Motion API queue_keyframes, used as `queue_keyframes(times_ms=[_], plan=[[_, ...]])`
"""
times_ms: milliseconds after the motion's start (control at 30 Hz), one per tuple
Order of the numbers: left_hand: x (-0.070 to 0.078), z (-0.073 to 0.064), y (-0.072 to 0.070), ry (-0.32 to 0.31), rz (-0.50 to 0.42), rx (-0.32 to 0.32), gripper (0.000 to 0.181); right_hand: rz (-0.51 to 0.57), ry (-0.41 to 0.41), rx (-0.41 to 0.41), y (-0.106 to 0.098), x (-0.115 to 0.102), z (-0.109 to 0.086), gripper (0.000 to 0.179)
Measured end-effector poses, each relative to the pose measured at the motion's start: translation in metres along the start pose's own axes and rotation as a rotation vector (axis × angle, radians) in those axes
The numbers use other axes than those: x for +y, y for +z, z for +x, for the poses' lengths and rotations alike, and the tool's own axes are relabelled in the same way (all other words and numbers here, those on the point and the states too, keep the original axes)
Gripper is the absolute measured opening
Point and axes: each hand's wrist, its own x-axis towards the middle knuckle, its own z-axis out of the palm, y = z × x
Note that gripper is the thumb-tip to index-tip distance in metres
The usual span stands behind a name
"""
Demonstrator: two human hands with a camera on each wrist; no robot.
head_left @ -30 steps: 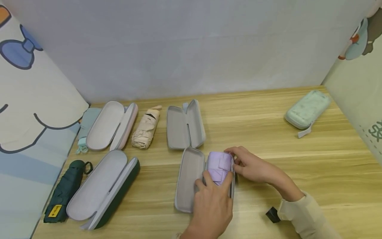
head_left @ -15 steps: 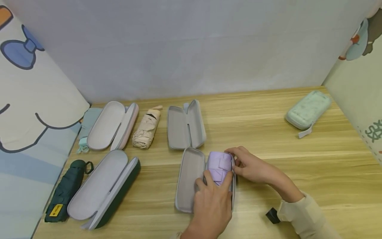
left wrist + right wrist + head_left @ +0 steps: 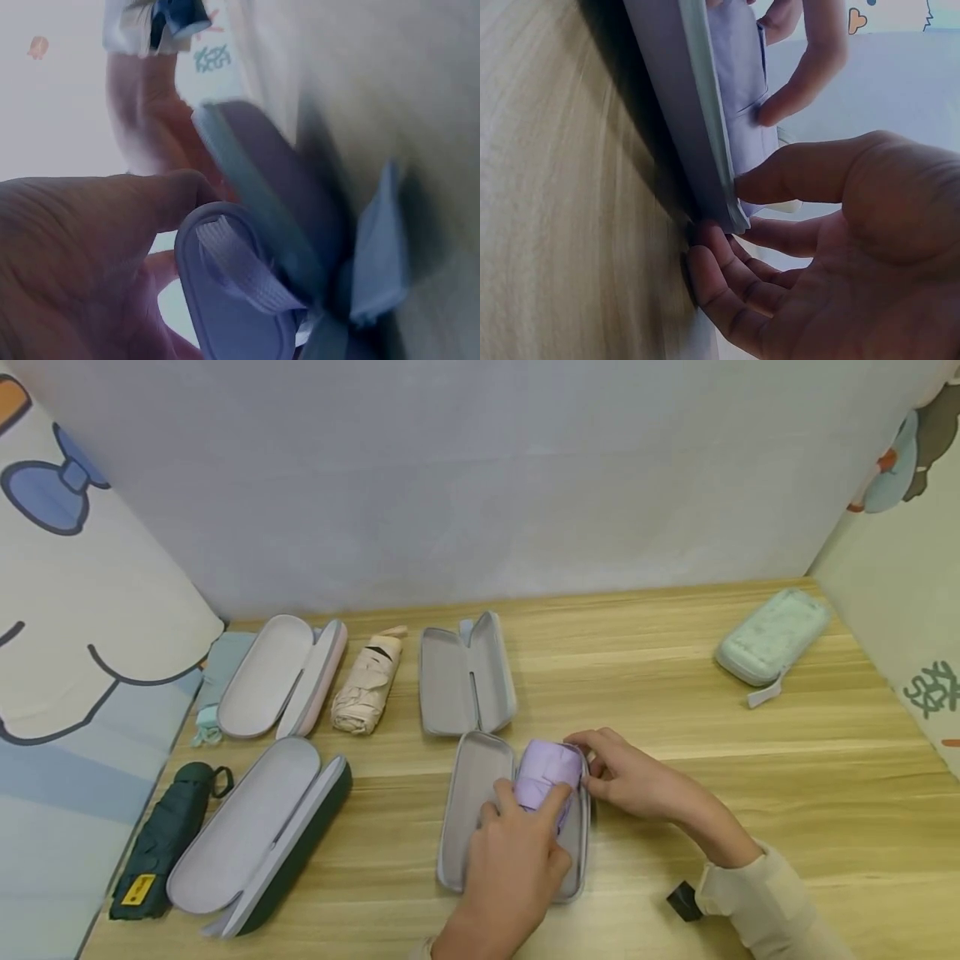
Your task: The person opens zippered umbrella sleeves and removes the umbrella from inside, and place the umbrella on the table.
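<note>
A folded purple umbrella lies tilted in the right half of an opened grey-lined case. My left hand grips the umbrella from above, fingers and thumb on either side. In the left wrist view, the umbrella's oval end carries a pale strap and stands apart from the case. At the far right corner of the case, my right hand pinches its rim, thumb on the inner edge and fingers beneath, as the right wrist view shows. My left hand covers part of the umbrella and case.
Behind stands another opened grey case. Further left lie a beige folded umbrella, a pink case, a light-blue umbrella, a green case and a dark green umbrella. A closed mint case lies far right.
My left hand has shifted slightly left with the purple umbrella, which now sits tilted, its near end raised, baring the near part of the case. My right hand stays at the rim.
</note>
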Motion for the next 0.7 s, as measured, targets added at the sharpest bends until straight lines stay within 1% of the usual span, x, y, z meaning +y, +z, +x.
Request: queue_keyframes(times_ms=[67, 167, 367, 467, 533, 633, 700], plan=[[-0.004, 0.001, -0.003, 0.004, -0.031, 0.001, 0.066, 0.003, 0.002, -0.001, 0.0, 0.0, 0.0, 0.049], [-0.008, 0.001, -0.007, 0.008, -0.071, -0.016, 0.07, 0.004, 0.002, 0.002, 0.001, 0.0, 0.0, 0.049], [-0.018, -0.002, -0.019, -0.002, -0.17, -0.084, 0.082, -0.015, -0.013, 0.024, 0.003, 0.001, 0.001, 0.049], [-0.025, -0.005, -0.029, 0.006, -0.274, -0.125, 0.082, -0.021, -0.018, 0.036, 0.003, 0.001, 0.001, 0.05], [-0.03, -0.005, -0.037, 0.005, -0.366, -0.177, 0.082, -0.016, -0.016, 0.04, 0.003, 0.001, 0.002, 0.05], [-0.037, -0.006, -0.05, -0.035, -0.505, -0.269, 0.084, -0.012, -0.015, 0.042, 0.003, 0.001, 0.002, 0.05], [-0.041, -0.007, -0.059, -0.071, -0.57, -0.308, 0.085, -0.013, -0.015, 0.042, 0.003, 0.001, 0.002, 0.049]])
